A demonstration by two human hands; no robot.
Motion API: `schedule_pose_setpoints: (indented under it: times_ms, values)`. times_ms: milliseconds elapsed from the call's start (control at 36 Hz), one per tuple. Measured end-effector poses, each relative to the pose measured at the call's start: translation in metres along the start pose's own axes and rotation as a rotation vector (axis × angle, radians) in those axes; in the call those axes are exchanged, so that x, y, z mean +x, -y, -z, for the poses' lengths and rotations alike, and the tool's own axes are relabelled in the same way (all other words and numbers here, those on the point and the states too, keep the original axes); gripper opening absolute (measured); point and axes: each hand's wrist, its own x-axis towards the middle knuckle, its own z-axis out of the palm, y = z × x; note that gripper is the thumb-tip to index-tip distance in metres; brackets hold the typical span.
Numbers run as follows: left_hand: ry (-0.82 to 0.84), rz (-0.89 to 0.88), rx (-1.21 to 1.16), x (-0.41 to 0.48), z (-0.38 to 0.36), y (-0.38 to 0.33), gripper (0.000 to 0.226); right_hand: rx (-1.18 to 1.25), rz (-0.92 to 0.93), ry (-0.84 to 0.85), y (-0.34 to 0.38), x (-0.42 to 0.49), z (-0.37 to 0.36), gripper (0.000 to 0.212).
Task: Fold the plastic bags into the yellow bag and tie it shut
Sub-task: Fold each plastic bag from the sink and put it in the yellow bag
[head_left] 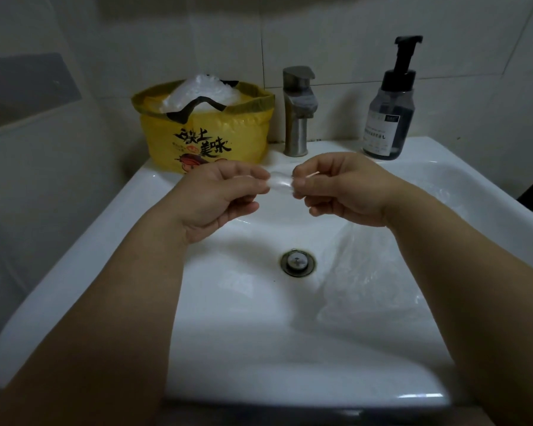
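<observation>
Sink (74,272), clear folded bag (280,184) held above it
Left hand (216,195) and right hand (339,192) each pinch one end of it. The yellow bag (203,133), stuffed with white bags (203,90), stands on the back-left ledge.

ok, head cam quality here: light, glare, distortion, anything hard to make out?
Head view: dim; wide-angle bows the sink rim; glare streak on its front edge; the clear bag pinched between left hand and right hand is faint, slightly blurred; a second clear bag in the basin barely shows.
</observation>
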Motion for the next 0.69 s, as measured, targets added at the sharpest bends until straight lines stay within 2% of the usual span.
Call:
schedule_pose_setpoints:
  times_ms: [83, 222, 278, 333, 389, 444, 528, 639, 694]
  values:
    - [-0.038, -0.044, 0.074, 0.002, -0.001, 0.002, 0.017, -0.071, -0.040, -0.030, -0.004, 0.002, 0.000, 0.014]
    - [-0.064, -0.079, 0.110, 0.005, 0.000, 0.005, 0.022, -0.254, -0.063, -0.066, -0.007, 0.005, -0.003, 0.005]
    - [-0.098, -0.086, 0.043, 0.006, -0.003, 0.005, 0.018, -0.260, -0.037, -0.095, -0.006, 0.004, -0.005, 0.006]
    - [-0.044, -0.086, -0.157, 0.007, -0.006, 0.004, 0.018, -0.186, 0.025, -0.137, -0.004, 0.004, -0.010, 0.008]
    - [0.122, -0.057, -0.287, 0.008, -0.007, 0.006, 0.041, -0.067, 0.098, -0.137, -0.003, 0.004, -0.017, 0.011]
    - [0.220, -0.013, -0.165, 0.008, -0.013, 0.013, 0.065, -0.027, 0.133, -0.083, -0.006, 0.004, -0.027, 0.012]
    - [0.194, 0.028, 0.061, 0.005, -0.031, 0.019, 0.058, -0.039, 0.125, -0.040, -0.015, 0.005, -0.036, 0.016]
    - [0.054, 0.031, 0.035, 0.009, -0.035, 0.021, 0.042, 0.014, 0.109, -0.010, -0.018, 0.006, -0.040, 0.009]
    - [0.051, 0.030, -0.026, 0.010, -0.033, 0.018, 0.046, 0.043, 0.105, 0.011, -0.017, 0.007, -0.040, 0.010]
